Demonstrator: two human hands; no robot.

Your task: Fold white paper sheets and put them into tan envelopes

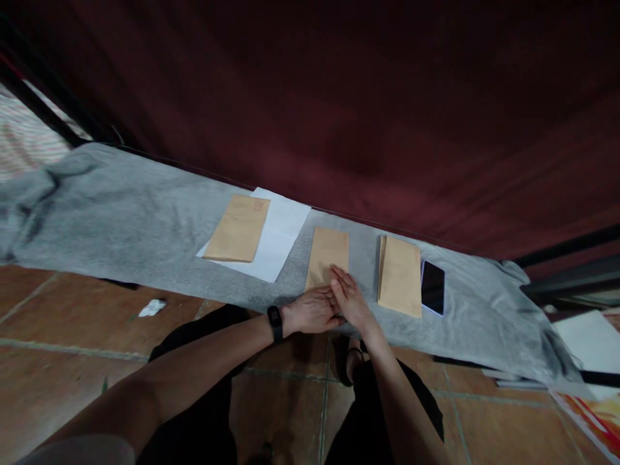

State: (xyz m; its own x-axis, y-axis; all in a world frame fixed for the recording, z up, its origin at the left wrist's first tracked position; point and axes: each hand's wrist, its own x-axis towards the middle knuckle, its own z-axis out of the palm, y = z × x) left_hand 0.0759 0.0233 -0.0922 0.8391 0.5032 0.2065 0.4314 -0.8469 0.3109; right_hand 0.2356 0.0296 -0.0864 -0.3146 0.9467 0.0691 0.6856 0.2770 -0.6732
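A brown paper envelope point(328, 248) lies in the middle of the grey cloth, its near end under my hands. My left hand point(312, 311), with a black band on the wrist, rests at that near end with its fingers stretched out to the right. Across its fingertips lies my right hand point(349, 300), fingers extended forward over the envelope. Neither hand grips anything visible. To the left, another brown envelope or small stack point(238, 227) lies partly over white paper point(283, 232). A stack of brown envelopes point(400, 276) is right of my hands.
A dark-screened phone point(433, 288) lies beside the right stack. Grey cloth point(135, 213) covers the narrow bench, and a dark red curtain point(339, 116) hangs behind it. On the tiled floor point(276, 413) is a crumpled white scrap point(152, 308). Papers point(591, 342) are at far right.
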